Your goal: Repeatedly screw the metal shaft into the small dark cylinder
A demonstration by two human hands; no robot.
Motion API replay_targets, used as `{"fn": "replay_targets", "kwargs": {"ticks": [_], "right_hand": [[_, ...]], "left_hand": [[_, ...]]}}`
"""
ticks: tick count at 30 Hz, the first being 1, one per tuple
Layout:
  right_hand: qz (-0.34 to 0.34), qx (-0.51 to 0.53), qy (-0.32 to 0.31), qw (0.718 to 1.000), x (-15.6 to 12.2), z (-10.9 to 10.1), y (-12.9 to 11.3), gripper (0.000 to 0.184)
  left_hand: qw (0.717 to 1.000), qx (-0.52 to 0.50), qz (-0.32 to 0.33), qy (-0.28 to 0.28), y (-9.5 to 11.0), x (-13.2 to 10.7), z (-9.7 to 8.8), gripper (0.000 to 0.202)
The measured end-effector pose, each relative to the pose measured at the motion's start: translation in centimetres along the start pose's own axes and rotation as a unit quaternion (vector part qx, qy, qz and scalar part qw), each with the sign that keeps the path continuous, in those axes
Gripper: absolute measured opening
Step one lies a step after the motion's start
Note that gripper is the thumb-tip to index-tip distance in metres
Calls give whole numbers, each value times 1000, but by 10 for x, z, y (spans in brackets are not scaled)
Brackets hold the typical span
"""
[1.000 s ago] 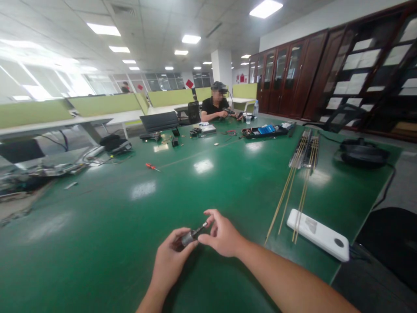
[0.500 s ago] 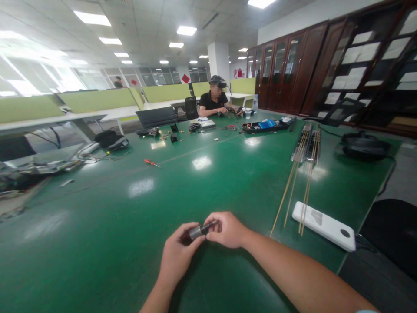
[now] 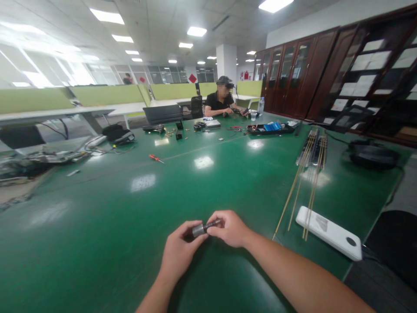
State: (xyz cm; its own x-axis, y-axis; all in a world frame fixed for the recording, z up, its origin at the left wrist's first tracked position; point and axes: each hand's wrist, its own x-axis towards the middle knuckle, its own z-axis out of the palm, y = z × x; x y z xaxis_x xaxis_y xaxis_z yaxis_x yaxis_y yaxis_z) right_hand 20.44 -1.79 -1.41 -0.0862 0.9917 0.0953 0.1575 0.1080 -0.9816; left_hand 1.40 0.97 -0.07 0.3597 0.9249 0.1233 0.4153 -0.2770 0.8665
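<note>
Far L on the green tbl (image 3: pixel 107 243): a heap of cables & boards (image 3: pixel 35 163), blurry. Just beside it a sm. pale strip (image 3: pixel 73 172) lies flat; further back, a blk bundle (image 3: pixel 119 134) w/ wires next to it. Then a screwdriver (image 3: pixel 156 159), orange-red handle to the L, tip to the R & a bit toward me. My L hand (image 3: pixel 180 248) is clamped on a metal cylinder (image 3: pixel 198 230), thumb below, fingers above, over the near part of the tbl, right in front of me. A thin dark shaft (image 3: pixel 211 224) sticks out of its R side, tilted slightly up; can't tell if the 2 are one pc. My R hand (image 3: pixel 231 228) pinches the shaft's R end b/w thumb & fingers. Behind, across the tbl, a co-worker (image 3: pixel 219 102) in a blk top. R of that, a blk tray (image 3: pixel 260 132) w/ a blue pkt (image 3: pixel 272 126) in it. Then thin tan rods (image 3: pixel 295 184), one bunch crossing the L end of a white slab (image 3: pixel 332 234) w/ a dark round spot. Far R, a blurry blk item (image 3: pixel 373 153).
</note>
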Motion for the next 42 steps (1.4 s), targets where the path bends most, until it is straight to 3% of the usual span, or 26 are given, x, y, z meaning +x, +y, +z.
{"fn": "replay_targets", "kwargs": {"ticks": [14, 32, 42], "right_hand": [[34, 36, -7, 999, 2, 1, 5, 14], [35, 10, -4, 999, 0, 1, 1, 14], [37, 52, -7, 998, 0, 0, 1, 12]], "left_hand": [[1000, 0, 2, 6, 3, 1, 1, 32], [1000, -9, -3, 19, 7, -1, 3, 30], [999, -23, -16, 24, 7, -2, 3, 31]]}}
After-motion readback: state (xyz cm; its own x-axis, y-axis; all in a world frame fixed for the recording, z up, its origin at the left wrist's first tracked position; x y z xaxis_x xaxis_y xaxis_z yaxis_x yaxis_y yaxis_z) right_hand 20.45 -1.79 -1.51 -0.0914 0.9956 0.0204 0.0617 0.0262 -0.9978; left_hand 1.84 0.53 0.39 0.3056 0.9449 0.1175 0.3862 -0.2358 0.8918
